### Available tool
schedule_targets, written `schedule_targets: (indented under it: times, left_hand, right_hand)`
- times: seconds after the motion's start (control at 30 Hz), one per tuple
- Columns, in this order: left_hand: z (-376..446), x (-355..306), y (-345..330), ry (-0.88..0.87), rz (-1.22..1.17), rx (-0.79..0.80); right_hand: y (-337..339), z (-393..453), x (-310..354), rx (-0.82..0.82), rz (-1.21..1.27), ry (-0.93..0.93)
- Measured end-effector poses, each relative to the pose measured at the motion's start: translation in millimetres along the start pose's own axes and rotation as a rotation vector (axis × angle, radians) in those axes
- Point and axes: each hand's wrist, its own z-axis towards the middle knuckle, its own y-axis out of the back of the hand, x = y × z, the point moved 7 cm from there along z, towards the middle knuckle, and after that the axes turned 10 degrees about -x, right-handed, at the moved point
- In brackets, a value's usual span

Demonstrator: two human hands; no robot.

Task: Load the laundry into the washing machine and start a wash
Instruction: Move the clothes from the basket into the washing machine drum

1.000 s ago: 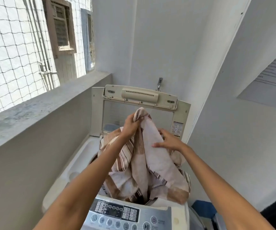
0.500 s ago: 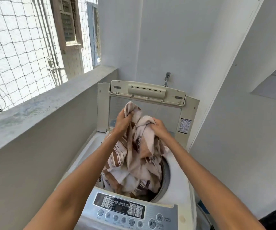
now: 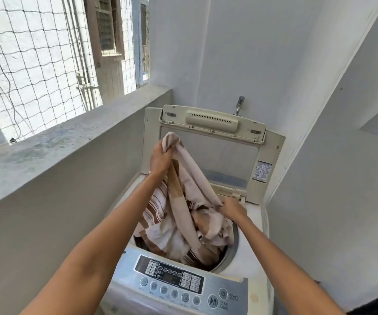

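Striped sheet (image 3: 183, 214) fills drum; left hand (image 3: 159, 159) grips raised end, right hand (image 3: 232, 209) clutches fold; lid (image 3: 213, 123) upright behind.

The right hand (image 3: 233, 209) has dropped from the raised beige-and-brown striped cloth (image 3: 183, 201) to the bundle at the white top-loading washing machine (image 3: 251, 264) drum's rim.
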Motion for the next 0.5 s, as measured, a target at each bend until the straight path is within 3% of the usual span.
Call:
schedule_targets:
  times: [0.07, 0.13, 0.23, 0.4, 0.5]
  left_hand:
    - [-3, -20, -10, -0.155, 0.113, 0.069]
    - [-1, -40, -16, -0.223, 0.141, 0.043]
    - [5, -73, -25, -0.248, 0.090, 0.016]
    - [6, -134, -35, -0.229, -0.013, 0.015]
    - [3, -173, -46, -0.185, -0.250, 0.187]
  right_hand:
    - [9, -4, -9, -0.067, -0.153, 0.034]
    - [40, -2, 3, -0.220, -0.154, 0.072]
    - [112, 3, 33, -0.400, 0.116, 0.089]
    - [245, -2, 108, -0.668, 0.466, 0.310]
    - [306, -6, 133, -0.743, 0.606, 0.361]
